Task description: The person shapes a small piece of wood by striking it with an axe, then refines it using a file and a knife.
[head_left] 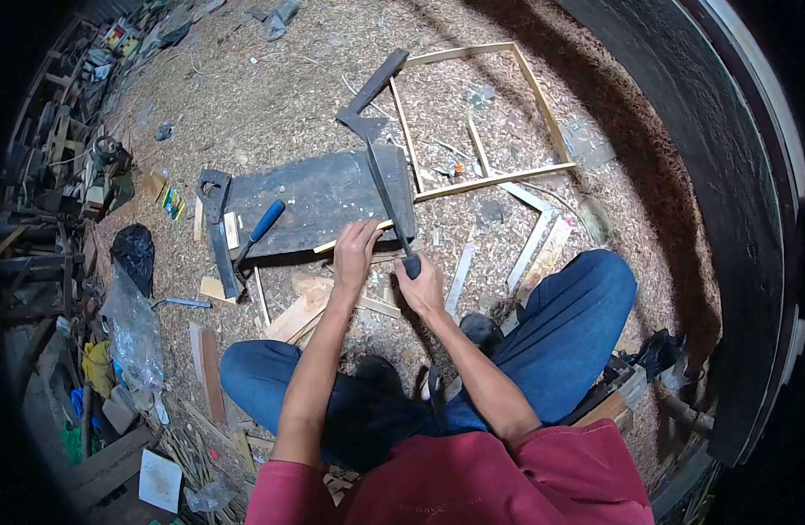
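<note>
My right hand [420, 283] is wrapped round the black handle of a long saw [383, 185], whose dark blade points away from me over the right end of a dark board [319, 197]. Just left of it, my left hand [356, 249] presses a thin pale wood strip [381, 227] against the board's near edge. The saw blade crosses beside the strip's right end. On the board's left part lie a blue-handled tool [267, 220] and another handsaw [217, 229].
A pale wooden frame [455, 190] lies on the chip-covered ground beyond the board, beside a dark angled tool [374, 92]. Wood offcuts [302, 311] surround my feet. Clutter [96, 175] lines the left side; a dark wall [682, 114] stands at right.
</note>
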A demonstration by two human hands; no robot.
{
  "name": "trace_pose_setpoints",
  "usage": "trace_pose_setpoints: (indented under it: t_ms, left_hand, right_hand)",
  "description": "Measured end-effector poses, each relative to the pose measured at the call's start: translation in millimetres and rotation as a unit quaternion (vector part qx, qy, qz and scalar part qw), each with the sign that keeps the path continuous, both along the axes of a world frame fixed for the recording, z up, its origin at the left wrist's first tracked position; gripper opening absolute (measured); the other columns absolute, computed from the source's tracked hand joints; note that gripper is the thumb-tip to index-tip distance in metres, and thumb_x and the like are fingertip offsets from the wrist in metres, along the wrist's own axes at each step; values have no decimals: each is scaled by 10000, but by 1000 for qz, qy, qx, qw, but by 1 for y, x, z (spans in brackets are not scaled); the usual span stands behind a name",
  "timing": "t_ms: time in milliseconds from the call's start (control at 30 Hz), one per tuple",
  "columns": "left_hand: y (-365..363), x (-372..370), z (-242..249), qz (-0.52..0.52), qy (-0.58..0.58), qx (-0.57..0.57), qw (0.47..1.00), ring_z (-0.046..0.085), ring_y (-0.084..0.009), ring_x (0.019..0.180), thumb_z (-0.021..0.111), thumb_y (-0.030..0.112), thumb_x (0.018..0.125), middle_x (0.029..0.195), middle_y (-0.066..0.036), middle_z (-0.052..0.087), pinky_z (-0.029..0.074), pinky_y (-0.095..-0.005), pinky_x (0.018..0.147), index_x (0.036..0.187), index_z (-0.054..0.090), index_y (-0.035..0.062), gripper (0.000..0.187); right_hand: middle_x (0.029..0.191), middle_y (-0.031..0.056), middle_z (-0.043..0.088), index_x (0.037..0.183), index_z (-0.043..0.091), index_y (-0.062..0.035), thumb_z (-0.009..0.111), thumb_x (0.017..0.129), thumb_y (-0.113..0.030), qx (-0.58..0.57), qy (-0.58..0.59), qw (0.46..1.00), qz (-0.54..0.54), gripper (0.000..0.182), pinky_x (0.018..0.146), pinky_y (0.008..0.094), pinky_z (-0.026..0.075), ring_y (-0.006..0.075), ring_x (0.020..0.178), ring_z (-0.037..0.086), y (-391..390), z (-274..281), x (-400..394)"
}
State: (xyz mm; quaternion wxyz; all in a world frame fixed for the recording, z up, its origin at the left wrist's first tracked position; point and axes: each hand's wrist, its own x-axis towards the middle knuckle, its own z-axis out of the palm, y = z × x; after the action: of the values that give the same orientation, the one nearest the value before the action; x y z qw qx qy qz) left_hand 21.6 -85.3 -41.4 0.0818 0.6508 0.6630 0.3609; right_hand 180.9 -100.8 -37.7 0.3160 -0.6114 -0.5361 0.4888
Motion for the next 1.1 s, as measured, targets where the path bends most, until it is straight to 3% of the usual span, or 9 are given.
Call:
trace_pose_setpoints:
  t_ms: [167,267,400,467,567,767,933,1067,1100]
  left_hand:
    - [1,0,-2,-7,8,-1,1000,626,-341,894,703,74,846,979,-160,682,496,-411,794,1041,690,-5,212]
    - [2,1,-1,-10,10,8,1000,626,-344,889,702,75,847,976,-162,681,496,-411,786,1039,688,-7,210]
    - [1,1,-2,-12,19,12,1000,624,-347,879,705,76,843,966,-163,677,497,-410,777,1037,682,-14,216]
    - [3,0,-1,-12,26,9,1000,627,-346,888,702,83,841,976,-158,680,500,-414,783,1041,677,-4,219]
    - [-1,1,-5,-8,30,11,999,629,-343,894,697,93,841,984,-152,681,501,-418,789,1043,673,7,221]
    - [2,2,-3,1,37,16,999,629,-336,882,700,95,841,974,-145,679,501,-416,783,1042,675,12,219]
    - [0,1,-4,-5,32,33,999,625,-331,862,691,86,844,950,-142,671,499,-415,769,1035,672,15,205]
    - [2,1,-7,-5,42,57,997,618,-331,848,688,87,846,931,-137,661,494,-416,752,1024,670,16,193]
    - [2,2,-7,-4,40,56,998,618,-331,848,688,87,846,931,-137,661,494,-416,752,1024,670,16,193]
  right_hand:
    - [663,143,608,881,608,18,684,880,-290,-13,-26,999,36,317,589,382,466,230,595,588,10,12,3]
    - [674,172,616,884,609,23,682,876,-289,12,9,1000,2,321,599,397,476,265,610,613,16,52,0]
    - [686,203,623,885,608,34,678,873,-284,12,10,1000,-11,325,612,410,483,298,630,636,-1,19,-3]
    - [710,239,638,931,611,12,670,876,-287,-1,-43,998,36,309,628,449,499,412,697,665,-1,1,0]
    - [686,222,625,876,609,34,672,872,-269,22,-68,995,64,310,601,415,483,337,626,643,9,21,8]
    - [667,219,613,880,617,30,668,867,-255,59,22,998,-17,290,582,429,478,324,613,637,16,56,-4]
    - [765,305,645,968,634,41,639,839,-257,-9,-93,994,62,324,695,532,505,488,774,650,7,18,0]
    - [761,307,640,961,631,41,645,843,-252,0,-125,989,80,316,679,520,506,489,766,645,18,34,6]
    - [765,309,638,957,628,38,647,844,-248,5,-81,995,63,308,674,518,506,489,763,644,20,51,4]
